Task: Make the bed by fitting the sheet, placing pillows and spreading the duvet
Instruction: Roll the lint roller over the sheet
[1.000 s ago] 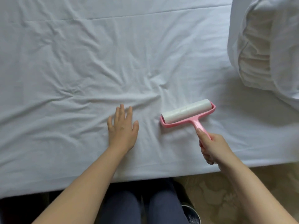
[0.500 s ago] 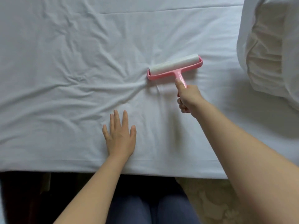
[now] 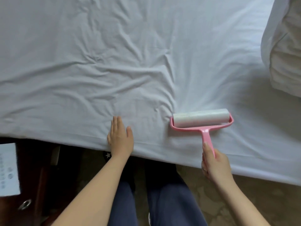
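Nearest the camera, the person's legs in navy trousers [image 3: 171, 201] stand against the side of the bed, on a patterned tan carpet [image 3: 219, 201]. At the left is a piece of dark wooden furniture [image 3: 40, 185] with a white printed sheet of paper [image 3: 8, 168] lying on it.

Both bare forearms reach forward from the bottom of the view to the bed's near edge. The left hand [image 3: 119, 139] lies flat, palm down, on the white bed sheet [image 3: 114, 54] right at that edge. Its fingers are straight and close together, the thumb is spread to the right, and it holds nothing.

The right hand [image 3: 215, 163] is to the right of it, over the sheet's edge. Its fingers are curled round the end of the pink handle [image 3: 206, 139] of a lint roller [image 3: 201, 119], with the index finger laid straight along the top of the handle. The handle runs away from the hand onto the bed. At its far end, the pink frame holds the white roll crosswise, resting on the sheet just beyond the hand and well to the right of the left hand.

Beyond the hands, the sheet covers the mattress and is strongly creased. Folds run from the left towards a gathered point just beyond the roller's left end, while the cloth to the right of the roller lies smoother.

Farthest, at the right edge, a white pillow [image 3: 286, 51] lies on the sheet, its open end showing the inner filling.
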`<control>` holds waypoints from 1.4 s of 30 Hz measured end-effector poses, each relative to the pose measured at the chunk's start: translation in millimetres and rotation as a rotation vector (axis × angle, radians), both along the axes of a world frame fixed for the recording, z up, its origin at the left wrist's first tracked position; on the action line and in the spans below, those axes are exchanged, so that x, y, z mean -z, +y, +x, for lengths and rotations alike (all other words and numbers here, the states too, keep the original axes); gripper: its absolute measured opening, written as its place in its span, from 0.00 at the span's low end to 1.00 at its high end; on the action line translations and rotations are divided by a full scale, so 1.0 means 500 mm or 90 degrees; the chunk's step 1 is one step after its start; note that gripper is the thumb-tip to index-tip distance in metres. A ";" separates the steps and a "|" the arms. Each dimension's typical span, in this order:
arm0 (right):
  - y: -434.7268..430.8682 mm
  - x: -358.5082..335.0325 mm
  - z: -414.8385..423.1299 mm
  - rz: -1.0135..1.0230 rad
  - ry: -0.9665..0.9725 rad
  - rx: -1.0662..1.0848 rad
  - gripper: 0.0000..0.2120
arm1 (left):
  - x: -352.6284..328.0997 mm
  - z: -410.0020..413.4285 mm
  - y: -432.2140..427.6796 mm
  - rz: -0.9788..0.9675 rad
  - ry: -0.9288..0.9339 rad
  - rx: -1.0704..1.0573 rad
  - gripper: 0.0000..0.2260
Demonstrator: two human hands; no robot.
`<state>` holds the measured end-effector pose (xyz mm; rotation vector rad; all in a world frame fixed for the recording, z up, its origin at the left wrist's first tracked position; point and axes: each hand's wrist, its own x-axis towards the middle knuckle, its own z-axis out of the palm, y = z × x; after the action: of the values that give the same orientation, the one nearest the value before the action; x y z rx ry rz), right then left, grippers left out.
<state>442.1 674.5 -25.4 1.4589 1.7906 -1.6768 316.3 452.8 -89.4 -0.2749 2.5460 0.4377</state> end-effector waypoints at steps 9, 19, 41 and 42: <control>-0.145 0.030 0.069 0.022 0.009 -0.186 0.20 | 0.015 -0.001 -0.091 0.060 0.117 0.070 0.20; -0.182 0.082 -0.221 0.066 0.051 -0.162 0.23 | 0.013 -0.061 -0.212 -0.051 0.006 0.095 0.23; -0.349 0.005 -0.065 0.041 0.013 0.011 0.21 | -0.005 -0.077 -0.293 -0.004 0.001 0.253 0.25; -0.345 0.011 -0.079 0.049 0.018 0.003 0.21 | -0.002 -0.096 -0.288 -0.026 -0.001 0.248 0.26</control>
<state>402.8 502.0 -30.8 1.4792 1.8871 -1.6558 268.1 308.8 -88.7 0.2061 2.5264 0.2336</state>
